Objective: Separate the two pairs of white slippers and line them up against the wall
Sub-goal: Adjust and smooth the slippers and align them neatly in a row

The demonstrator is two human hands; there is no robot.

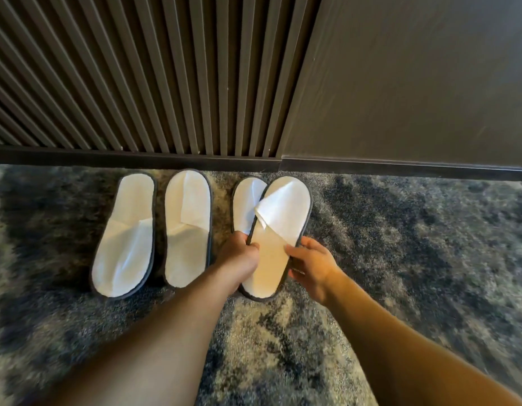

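Two white slippers with dark edging lie side by side on the carpet by the wall: the far-left slipper (125,238) and the second slipper (188,227). A third slipper (246,205) lies to their right, partly covered. Over it, tilted, is the fourth slipper (278,230), held by both hands. My left hand (239,256) grips its left edge near the middle. My right hand (308,263) pinches its right edge beside the strap.
A dark baseboard (136,158) runs along the slatted wall (136,83); a plain dark panel (414,83) continues to the right. Mottled grey-blue carpet (400,244) covers the floor, with open floor to the right of the slippers.
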